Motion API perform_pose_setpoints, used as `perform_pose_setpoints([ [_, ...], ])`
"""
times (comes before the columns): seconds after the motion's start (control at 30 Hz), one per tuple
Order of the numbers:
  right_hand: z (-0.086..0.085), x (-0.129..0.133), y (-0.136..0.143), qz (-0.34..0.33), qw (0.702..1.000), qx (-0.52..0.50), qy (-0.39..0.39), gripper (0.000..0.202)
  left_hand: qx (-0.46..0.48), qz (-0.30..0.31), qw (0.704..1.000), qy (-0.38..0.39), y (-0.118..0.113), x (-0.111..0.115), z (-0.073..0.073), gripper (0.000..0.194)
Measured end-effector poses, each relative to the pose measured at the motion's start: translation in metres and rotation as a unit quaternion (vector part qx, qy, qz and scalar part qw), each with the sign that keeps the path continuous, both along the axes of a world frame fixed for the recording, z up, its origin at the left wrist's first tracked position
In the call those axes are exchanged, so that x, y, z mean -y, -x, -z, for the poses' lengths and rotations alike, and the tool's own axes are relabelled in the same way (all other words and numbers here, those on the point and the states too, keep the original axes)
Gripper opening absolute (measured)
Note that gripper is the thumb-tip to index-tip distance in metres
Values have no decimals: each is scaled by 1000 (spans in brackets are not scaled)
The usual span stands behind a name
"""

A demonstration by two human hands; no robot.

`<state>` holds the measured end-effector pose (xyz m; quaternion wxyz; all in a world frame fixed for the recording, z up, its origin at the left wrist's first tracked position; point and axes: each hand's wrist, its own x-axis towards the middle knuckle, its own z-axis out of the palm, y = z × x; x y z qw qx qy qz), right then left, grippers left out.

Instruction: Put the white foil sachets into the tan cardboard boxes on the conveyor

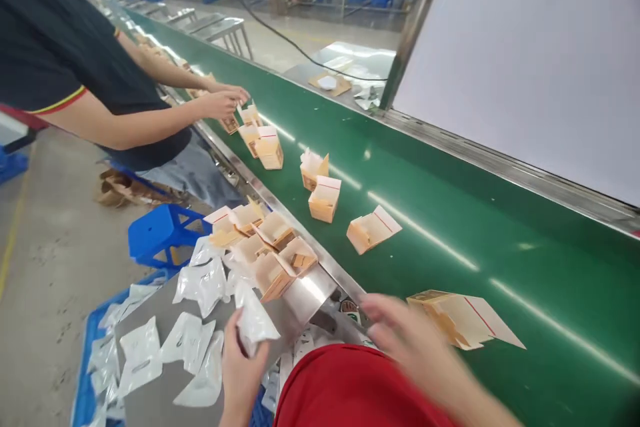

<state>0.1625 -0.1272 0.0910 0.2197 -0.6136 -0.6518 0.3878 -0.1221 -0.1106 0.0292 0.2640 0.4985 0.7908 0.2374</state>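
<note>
My left hand (243, 360) is closed round a white plastic pouch (254, 317) above the metal side table. Several open cardboard boxes (270, 247) stand grouped just beyond it, at the conveyor's near edge. My right hand (400, 327), blurred by motion, is over the near edge of the green belt, beside an open box (455, 317) with a raised white flap; whether its fingers hold anything is unclear. Farther along the belt are another open box (373, 230), a pair of boxes (325, 199) and more boxes (270, 148) near a person's hands.
More white pouches (200, 287) lie on the side table (175, 383) and in a blue bin (83, 373) at left. A blue stool (160, 230) stands behind. A person (120, 93) works at the belt's upper left. A large white panel (525, 67) rises beyond the conveyor.
</note>
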Motion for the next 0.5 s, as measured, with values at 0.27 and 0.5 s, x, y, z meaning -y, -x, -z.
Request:
perform_pose_setpoints([
  [0.27, 0, 9, -20, 192, 970, -135, 57, 42, 153, 412, 888, 137, -123, 4, -20, 68],
  [0.5, -42, 106, -175, 369, 870, 289, -152, 38, 200, 529, 811, 148, -219, -3, 14, 102],
])
